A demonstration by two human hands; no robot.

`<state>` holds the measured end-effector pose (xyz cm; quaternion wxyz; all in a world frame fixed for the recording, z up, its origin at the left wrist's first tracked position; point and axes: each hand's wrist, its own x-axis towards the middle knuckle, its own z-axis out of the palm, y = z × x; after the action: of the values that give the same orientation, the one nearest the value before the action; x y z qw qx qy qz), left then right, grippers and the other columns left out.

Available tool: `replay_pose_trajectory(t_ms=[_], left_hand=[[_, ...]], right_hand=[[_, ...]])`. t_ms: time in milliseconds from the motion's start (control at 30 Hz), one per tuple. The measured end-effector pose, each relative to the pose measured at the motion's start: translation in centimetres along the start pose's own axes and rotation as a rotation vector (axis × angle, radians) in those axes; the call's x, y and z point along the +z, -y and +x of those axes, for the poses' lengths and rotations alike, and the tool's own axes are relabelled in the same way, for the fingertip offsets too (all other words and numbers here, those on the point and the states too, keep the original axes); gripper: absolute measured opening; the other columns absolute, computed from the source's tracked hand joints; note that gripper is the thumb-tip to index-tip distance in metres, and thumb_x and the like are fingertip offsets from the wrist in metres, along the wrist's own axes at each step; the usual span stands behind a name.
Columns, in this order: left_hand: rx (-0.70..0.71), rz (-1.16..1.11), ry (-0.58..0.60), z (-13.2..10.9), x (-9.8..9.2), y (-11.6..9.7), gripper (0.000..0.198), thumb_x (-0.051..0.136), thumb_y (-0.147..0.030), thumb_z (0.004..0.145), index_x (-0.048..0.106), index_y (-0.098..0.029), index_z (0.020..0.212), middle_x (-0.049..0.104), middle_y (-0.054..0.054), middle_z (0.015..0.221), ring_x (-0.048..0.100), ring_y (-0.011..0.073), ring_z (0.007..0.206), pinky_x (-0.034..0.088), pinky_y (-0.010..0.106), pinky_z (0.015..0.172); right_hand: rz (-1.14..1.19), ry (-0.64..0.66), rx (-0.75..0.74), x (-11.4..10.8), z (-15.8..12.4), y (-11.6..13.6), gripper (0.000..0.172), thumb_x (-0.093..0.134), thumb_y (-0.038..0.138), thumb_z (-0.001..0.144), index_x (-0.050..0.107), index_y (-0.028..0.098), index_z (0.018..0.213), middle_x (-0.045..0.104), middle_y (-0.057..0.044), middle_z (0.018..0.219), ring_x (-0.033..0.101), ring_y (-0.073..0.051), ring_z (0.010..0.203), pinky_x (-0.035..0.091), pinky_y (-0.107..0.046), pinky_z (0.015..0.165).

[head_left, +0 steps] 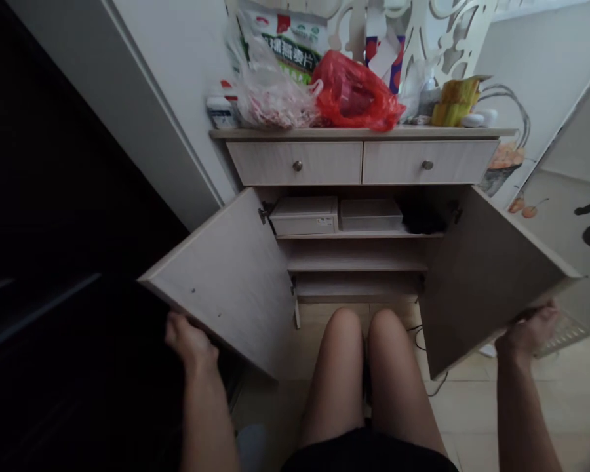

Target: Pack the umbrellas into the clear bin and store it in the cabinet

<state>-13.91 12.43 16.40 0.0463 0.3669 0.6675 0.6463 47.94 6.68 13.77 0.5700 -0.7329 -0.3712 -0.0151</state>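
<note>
Knees (343, 331): bare, between the two sets of fingers. Left hand (191, 339): forearm reaching forward, fingers curled round the near edge of the left door (231, 282), tips hidden. Right hand (530, 331): roughly mirrored, fingers gripping the right door (496, 282) at its edge, tips hidden. Doors: both standing open, running from the fingers inward to the hinges. Step in hand, judged: controlling both doors together; any further swing calls for even pressure from each side, clear of the knees. Cabinet (358, 255): beyond and between the fingers; upper shelf bears white box (305, 216), clear box (371, 215), black bundle (423, 217). Drawers (265, 160): two, closed, higher than the fingers. Farthest: clear bag (275, 95), red bag (356, 92).
</note>
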Motion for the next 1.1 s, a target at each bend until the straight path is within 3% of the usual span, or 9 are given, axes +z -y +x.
replay_pose_trajectory(t_ms=[67,100,233,367,567,733,900,1100], left_hand=[[-0.013,-0.093,-0.055,-2.3,1.2,0.0,0.061,0.032,-0.053,0.090,0.050,-0.024,0.140,0.063,0.011,0.132,0.056,0.0327,0.125,0.048,0.056,0.103],[0.011,-0.099,-0.065,-3.5,2.0,-0.1,0.058,0.037,-0.050,0.090,0.054,-0.022,0.137,0.065,0.012,0.130,0.058,0.0315,0.124,0.048,0.053,0.103],[0.072,-0.070,-0.034,-7.7,5.9,-1.5,0.050,0.047,-0.048,0.090,0.065,-0.018,0.125,0.071,0.014,0.118,0.066,0.0276,0.113,0.053,0.043,0.099],[0.119,-0.094,0.199,-9.7,11.0,-3.2,0.044,0.054,-0.049,0.088,0.071,-0.018,0.114,0.073,0.015,0.111,0.070,0.0273,0.105,0.055,0.042,0.097],[0.163,-0.231,0.509,-10.3,20.5,-6.4,0.037,0.057,-0.042,0.089,0.071,-0.013,0.108,0.074,0.016,0.107,0.073,0.0247,0.094,0.057,0.037,0.087],[0.254,-0.207,0.537,-9.8,26.9,-8.6,0.018,0.062,-0.028,0.088,0.070,-0.016,0.099,0.075,0.012,0.101,0.072,0.0203,0.087,0.055,0.032,0.083],[0.304,-0.115,0.570,-8.6,30.0,-10.1,0.003,0.065,-0.021,0.086,0.066,-0.019,0.089,0.074,0.005,0.089,0.070,0.0174,0.081,0.052,0.028,0.077],[0.337,-0.001,0.615,-7.5,31.9,-11.6,0.005,0.065,-0.016,0.086,0.062,-0.019,0.084,0.072,0.005,0.088,0.068,0.0171,0.084,0.047,0.026,0.078]], right_hand=[[0.185,-0.231,0.093,1.4,-1.8,1.7,0.066,0.016,0.072,0.087,0.043,0.040,0.138,0.059,-0.014,0.132,0.057,-0.039,0.122,0.050,-0.066,0.092],[0.252,-0.237,0.085,2.1,-2.6,2.6,0.061,0.028,0.071,0.088,0.050,0.035,0.132,0.060,-0.014,0.129,0.058,-0.037,0.121,0.050,-0.063,0.096],[0.395,0.034,-0.021,5.3,-4.8,6.0,0.048,0.043,0.061,0.090,0.054,0.024,0.120,0.066,-0.016,0.116,0.066,-0.031,0.107,0.052,-0.055,0.095],[0.480,0.300,-0.093,9.7,-4.5,8.8,0.041,0.049,0.057,0.089,0.055,0.024,0.113,0.070,-0.015,0.107,0.069,-0.029,0.098,0.056,-0.049,0.087],[0.432,0.502,-0.222,18.0,-2.7,12.6,0.039,0.043,0.057,0.091,0.056,0.023,0.104,0.071,-0.013,0.100,0.068,-0.025,0.086,0.056,-0.042,0.079],[0.427,0.449,-0.319,24.0,-1.2,13.7,0.043,0.039,0.058,0.093,0.057,0.020,0.098,0.068,-0.011,0.096,0.064,-0.021,0.076,0.052,-0.036,0.072],[0.441,0.422,-0.402,28.5,0.5,13.9,0.041,0.038,0.055,0.095,0.057,0.019,0.096,0.066,-0.010,0.088,0.060,-0.020,0.074,0.048,-0.034,0.072],[0.352,0.414,-0.421,31.2,1.9,14.9,0.034,0.038,0.048,0.097,0.057,0.019,0.097,0.066,-0.010,0.086,0.060,-0.020,0.072,0.045,-0.031,0.069]])
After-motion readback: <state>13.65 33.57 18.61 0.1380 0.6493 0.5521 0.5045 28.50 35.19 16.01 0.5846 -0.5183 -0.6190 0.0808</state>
